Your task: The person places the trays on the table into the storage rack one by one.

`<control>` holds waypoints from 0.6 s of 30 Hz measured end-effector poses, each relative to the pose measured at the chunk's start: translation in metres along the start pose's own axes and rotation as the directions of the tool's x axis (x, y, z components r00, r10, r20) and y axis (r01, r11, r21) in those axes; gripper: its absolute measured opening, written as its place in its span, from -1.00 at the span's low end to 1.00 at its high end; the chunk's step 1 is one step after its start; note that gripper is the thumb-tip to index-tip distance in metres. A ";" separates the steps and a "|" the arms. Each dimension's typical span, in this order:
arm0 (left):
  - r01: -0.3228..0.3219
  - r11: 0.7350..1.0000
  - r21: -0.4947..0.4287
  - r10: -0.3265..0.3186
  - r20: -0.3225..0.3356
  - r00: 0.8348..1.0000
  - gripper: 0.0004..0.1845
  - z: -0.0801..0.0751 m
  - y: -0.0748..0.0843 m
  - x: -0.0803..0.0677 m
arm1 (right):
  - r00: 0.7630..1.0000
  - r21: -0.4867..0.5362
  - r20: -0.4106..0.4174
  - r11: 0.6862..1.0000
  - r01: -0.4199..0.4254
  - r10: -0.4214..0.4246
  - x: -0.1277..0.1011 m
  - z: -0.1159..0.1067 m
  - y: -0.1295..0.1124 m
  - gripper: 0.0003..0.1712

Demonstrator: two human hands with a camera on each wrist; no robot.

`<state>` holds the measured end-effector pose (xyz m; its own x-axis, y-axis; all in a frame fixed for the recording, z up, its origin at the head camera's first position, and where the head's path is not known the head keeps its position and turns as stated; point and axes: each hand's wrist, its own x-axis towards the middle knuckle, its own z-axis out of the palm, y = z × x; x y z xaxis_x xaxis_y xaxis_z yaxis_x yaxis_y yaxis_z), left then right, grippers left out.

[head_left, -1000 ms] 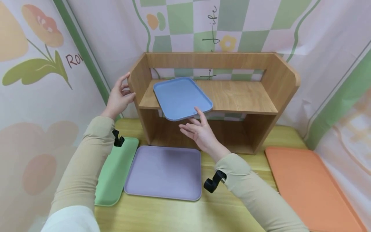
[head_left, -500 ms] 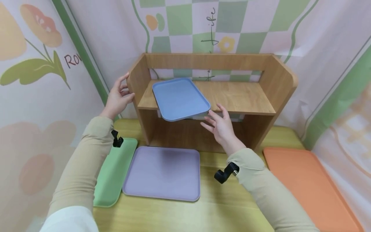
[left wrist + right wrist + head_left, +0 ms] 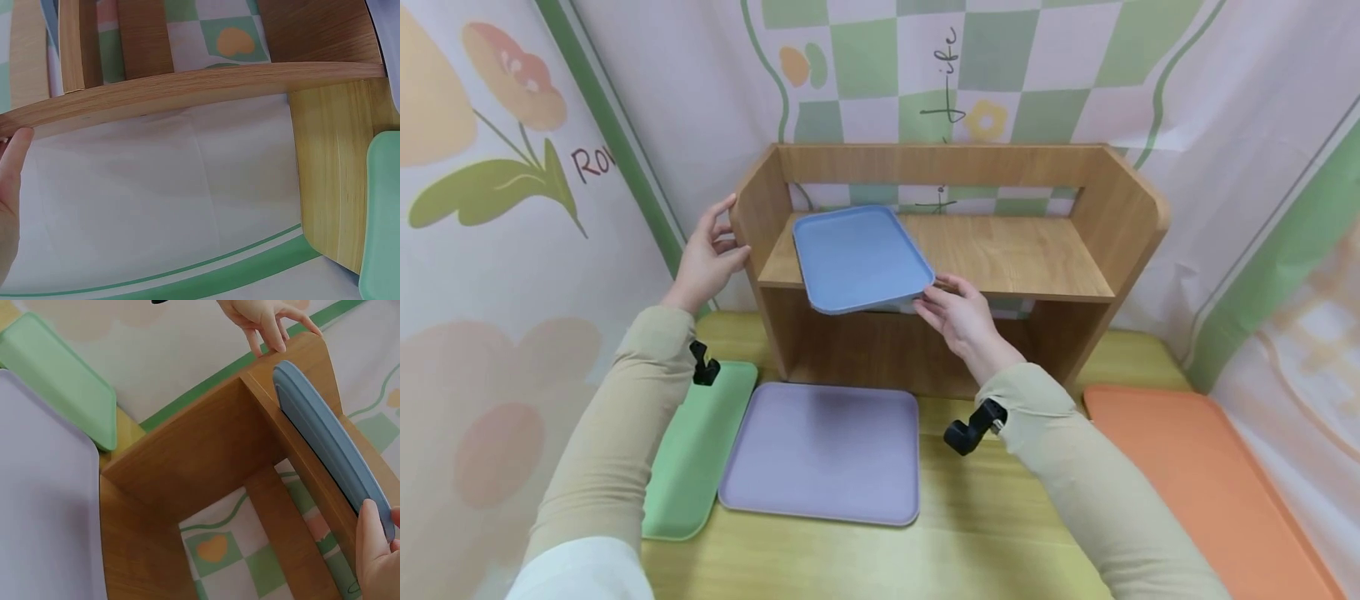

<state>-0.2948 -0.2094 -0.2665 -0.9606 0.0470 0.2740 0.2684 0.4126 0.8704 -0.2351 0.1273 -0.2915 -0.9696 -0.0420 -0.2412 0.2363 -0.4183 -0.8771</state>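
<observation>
Blue tray [image 3: 859,257] lies flat on the upper board of the wooden shelf [image 3: 1022,250], toward its left half, skewed — the long axis runs from the back left toward the front right, and the near right corner overhangs the board's front edge.

Right hand [image 3: 964,319] is at that overhanging corner, just right of and slightly below it. In the right wrist view a finger [image 3: 370,540] lies against the tray's rim; the head view suggests thumb above and fingers under the edge, so I read it as pinching the corner. The tray thus lies up and to the left of the right hand's fingers, the bulk of it extending away toward the shelf's left side panel.

Left hand [image 3: 707,254] rests on the outer face of that side panel, fingers straight and relaxed, thumb at the panel's front edge — steadying the shelf, not touching the tray. Right hand is clearly the nearer one.

Below on the yellow table [image 3: 1000,533]: purple tray [image 3: 823,454] in front of the shelf, green tray [image 3: 696,446] beside it on the left, orange tray [image 3: 1195,475] well apart on the right.
</observation>
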 end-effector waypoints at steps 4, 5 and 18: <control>0.003 1.000 0.000 -0.003 0.000 1.000 -0.17 0.000 0.000 0.000 | 0.999 0.003 0.024 0.999 -0.035 0.035 0.003 0.010 0.002 -0.39; 0.003 1.000 0.000 -0.003 0.000 1.000 -0.17 0.000 0.000 0.000 | 0.998 0.009 0.036 0.999 -0.044 0.044 0.004 0.013 0.003 -0.39; -0.005 1.000 -0.018 0.004 -0.002 1.000 -0.19 -0.001 0.001 -0.002 | 0.955 0.092 0.273 0.985 -0.148 0.118 0.007 0.034 0.016 -0.30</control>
<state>-0.2924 -0.2094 -0.2656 -0.9592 0.0470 0.2787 0.2740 0.3964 0.8762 -0.2404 0.0892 -0.2927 -0.9154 -0.3370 -0.2202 0.3700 -0.4888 -0.7900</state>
